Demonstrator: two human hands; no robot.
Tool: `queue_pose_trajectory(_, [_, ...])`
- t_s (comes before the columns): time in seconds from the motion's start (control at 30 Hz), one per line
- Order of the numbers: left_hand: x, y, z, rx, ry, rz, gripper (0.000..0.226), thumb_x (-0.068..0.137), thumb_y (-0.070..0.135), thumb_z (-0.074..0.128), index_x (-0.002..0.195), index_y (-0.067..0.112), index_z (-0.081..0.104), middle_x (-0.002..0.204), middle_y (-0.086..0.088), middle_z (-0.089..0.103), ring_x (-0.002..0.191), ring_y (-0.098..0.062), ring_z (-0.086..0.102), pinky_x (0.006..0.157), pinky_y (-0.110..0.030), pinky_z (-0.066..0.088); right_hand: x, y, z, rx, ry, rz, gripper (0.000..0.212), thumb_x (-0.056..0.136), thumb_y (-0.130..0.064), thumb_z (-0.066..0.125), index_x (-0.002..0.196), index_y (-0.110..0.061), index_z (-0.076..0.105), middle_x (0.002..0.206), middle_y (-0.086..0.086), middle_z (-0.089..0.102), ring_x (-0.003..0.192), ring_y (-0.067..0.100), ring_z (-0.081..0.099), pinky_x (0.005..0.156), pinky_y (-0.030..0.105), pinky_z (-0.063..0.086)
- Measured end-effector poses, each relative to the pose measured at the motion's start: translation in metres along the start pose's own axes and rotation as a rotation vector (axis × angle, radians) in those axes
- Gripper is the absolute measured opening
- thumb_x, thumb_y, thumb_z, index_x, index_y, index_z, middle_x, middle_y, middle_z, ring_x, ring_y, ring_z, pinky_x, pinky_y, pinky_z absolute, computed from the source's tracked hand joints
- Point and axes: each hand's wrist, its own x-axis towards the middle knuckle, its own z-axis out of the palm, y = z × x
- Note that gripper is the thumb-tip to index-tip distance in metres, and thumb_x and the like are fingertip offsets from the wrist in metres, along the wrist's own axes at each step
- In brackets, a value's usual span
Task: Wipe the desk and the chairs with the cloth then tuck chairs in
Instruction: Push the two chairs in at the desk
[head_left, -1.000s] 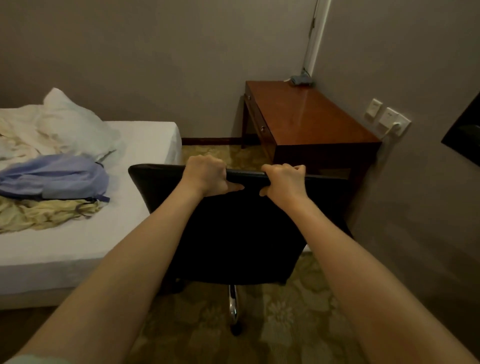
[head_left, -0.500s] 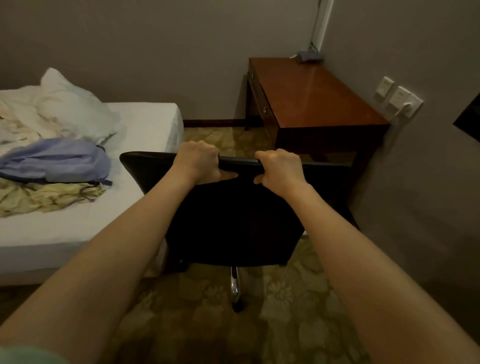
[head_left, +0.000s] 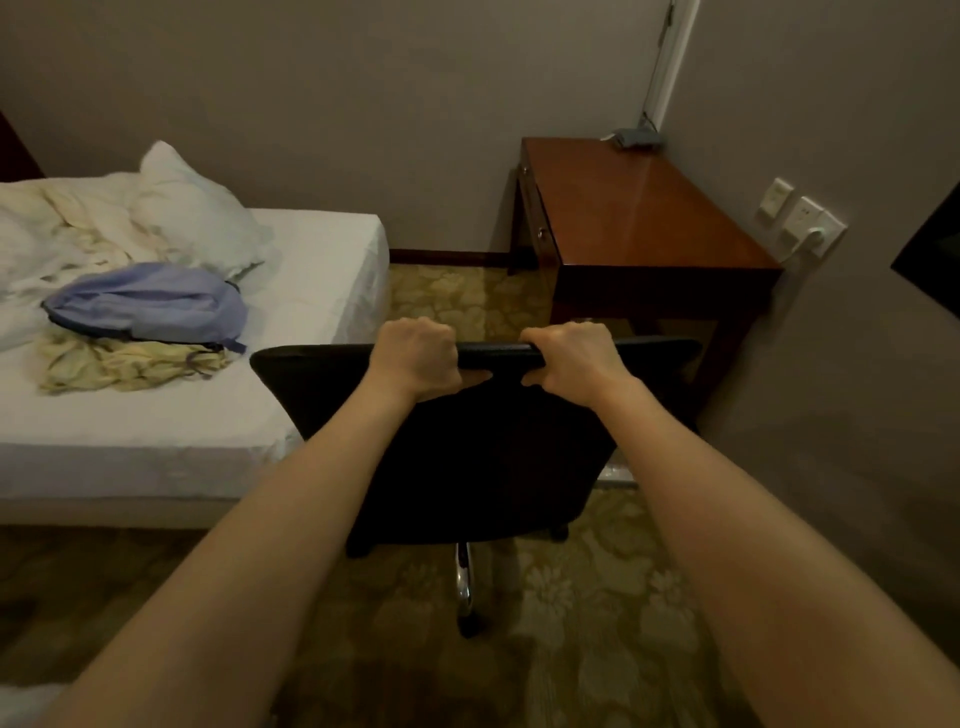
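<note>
A single head-worn camera looks forward and down, close over the chair (head_left: 467, 457) at six o'clock, the desk (head_left: 639, 218) toward one.

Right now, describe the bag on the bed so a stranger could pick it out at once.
Start at the white bed on the left of the room. The bag lies on it, between the rumpled white pillow behind and a crumpled yellowish fabric in front. It alone is lavender-blue, among pale linens.

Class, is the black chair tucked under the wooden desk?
No, the black office chair stands at the near end of the reddish-brown wooden desk, not under it.
</note>
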Motion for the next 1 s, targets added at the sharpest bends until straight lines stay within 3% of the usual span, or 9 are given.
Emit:
queue_pose_trajectory(0.13, [0.009,0.005,-0.005,-0.024,0.015,0.02,0.064,0.081,0.07,0.046,0.091,0.01,0.064,0.091,-0.007,0.067,0.082,-0.024,0.064,0.066,-0.031,0.044,0.004,0.011,-0.002,0.039,0.012,0.051,0.039,0.084,-0.036,0.065,0.119,-0.02,0.055,0.113,0.002,0.064,0.102,0.026,0.06,0.077,0.035,0.043])
queue_pose_trajectory(0.33, [0.041,-0.018,-0.012,0.047,0.003,0.049,0.065,0.079,0.073,0.043,0.086,0.012,0.063,0.077,-0.001,0.061,0.065,-0.015,0.051,0.063,-0.027,0.043,0.032,0.02,0.004,0.067,0.069,-0.005,0.042,0.084,-0.036,0.064,0.121,-0.019,0.053,0.112,0.001,0.064,0.1,0.024,0.061,0.071,0.031,0.037])
queue_pose_trajectory(0.53, [0.066,-0.018,-0.008,-0.025,0.026,0.034,0.054,0.082,0.068,0.047,0.074,0.015,0.054,0.075,0.0,0.055,0.07,-0.018,0.055,0.067,-0.029,0.044,0.058,0.043,0.005,0.059,0.109,-0.031,0.05,0.082,-0.038,0.065,0.125,-0.017,0.051,0.112,0.001,0.063,0.101,0.025,0.06,0.073,0.031,0.037])
queue_pose_trajectory(0.7, [0.085,-0.006,0.003,-0.031,0.066,0.039,0.057,0.084,0.065,0.049,0.092,0.011,0.065,0.091,-0.005,0.067,0.084,-0.024,0.064,0.068,-0.03,0.045,0.07,0.059,0.014,0.059,0.096,0.033,0.048,0.082,-0.035,0.066,0.124,-0.016,0.052,0.114,0.004,0.062,0.102,0.026,0.059,0.079,0.032,0.038])
queue_pose_trajectory(1.0, [0.122,-0.074,0.02,0.027,0.034,0.007,0.062,0.08,0.07,0.045,0.091,0.012,0.063,0.089,-0.005,0.068,0.076,-0.021,0.061,0.069,-0.029,0.045,0.133,0.032,0.034,0.097,0.151,-0.017,0.04,0.084,-0.032,0.063,0.118,-0.016,0.052,0.109,0.003,0.062,0.102,0.027,0.059,0.08,0.036,0.04])
